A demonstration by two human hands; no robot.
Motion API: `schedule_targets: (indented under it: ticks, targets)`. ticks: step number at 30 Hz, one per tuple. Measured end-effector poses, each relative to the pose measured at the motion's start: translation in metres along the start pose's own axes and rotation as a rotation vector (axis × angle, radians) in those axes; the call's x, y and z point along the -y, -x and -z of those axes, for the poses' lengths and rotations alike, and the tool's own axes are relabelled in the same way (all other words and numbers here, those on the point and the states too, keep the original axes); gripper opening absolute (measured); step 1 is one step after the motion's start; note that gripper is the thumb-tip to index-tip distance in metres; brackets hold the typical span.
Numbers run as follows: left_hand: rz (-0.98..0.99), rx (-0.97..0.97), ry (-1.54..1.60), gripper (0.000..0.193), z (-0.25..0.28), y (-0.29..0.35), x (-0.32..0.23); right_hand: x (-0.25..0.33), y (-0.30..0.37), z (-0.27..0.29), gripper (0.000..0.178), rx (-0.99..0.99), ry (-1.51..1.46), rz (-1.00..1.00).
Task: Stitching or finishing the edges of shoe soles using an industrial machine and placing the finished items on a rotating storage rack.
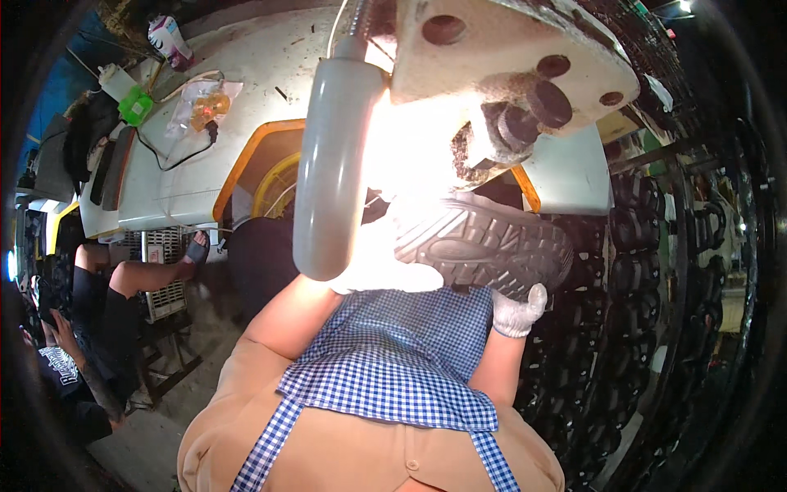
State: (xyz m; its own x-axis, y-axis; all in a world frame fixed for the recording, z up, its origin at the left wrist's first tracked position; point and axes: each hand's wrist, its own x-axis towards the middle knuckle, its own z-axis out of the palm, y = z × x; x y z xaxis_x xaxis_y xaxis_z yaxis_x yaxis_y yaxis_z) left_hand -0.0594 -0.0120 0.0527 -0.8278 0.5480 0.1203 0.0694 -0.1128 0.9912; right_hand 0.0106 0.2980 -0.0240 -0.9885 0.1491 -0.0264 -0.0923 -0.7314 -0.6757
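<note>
In the head view, a blue checked apron (385, 361) is seen closest, worn over a tan shirt (352, 451). Just past it, a dark shoe (492, 246) is grasped by both hands, in white gloves. Its left end is held by the left hand (385, 269), whose fingers are partly lost in bright light. Its right end is gripped by the right hand (521, 312), with the thumb up and the other fingers hidden. The shoe is held sole up, at the front edge of the white bench (262, 82), under a pale machine (516, 49). A grey tube-shaped lamp (332, 172) is hung beside the machine. Near the bench's left edge, a clear bag (209, 108) and a green thing (135, 107) are seen. A carton (170, 43) is placed toward the far left corner.
</note>
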Motion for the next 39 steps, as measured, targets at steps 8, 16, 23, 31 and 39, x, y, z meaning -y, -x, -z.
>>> schedule_targets:
  ticks: [8, 16, 23, 31, 39]
  targets:
    - [0.169, -0.124, 0.574, 0.091, 0.021, 0.027, 0.069, 0.005, -0.003, -0.010, 0.078, 0.119, 0.110, 0.114]
    - [0.064, -0.427, 0.790, 0.082, 0.047, 0.080, 0.018, -0.050, -0.013, -0.058, 0.087, 0.070, 0.206, -0.091]
    - [-0.007, -0.527, 0.947, 0.086, 0.063, 0.122, 0.029, -0.092, -0.032, -0.090, 0.090, 0.556, 0.739, 0.102]
    - [-0.108, -0.614, 0.860, 0.105, 0.060, 0.133, 0.053, -0.051, -0.072, -0.162, 0.073, 0.771, 0.347, -0.563]
    - [0.137, -0.219, 0.118, 0.070, 0.047, 0.045, -0.007, -0.018, -0.098, -0.209, 0.060, 0.974, 0.856, -0.672]
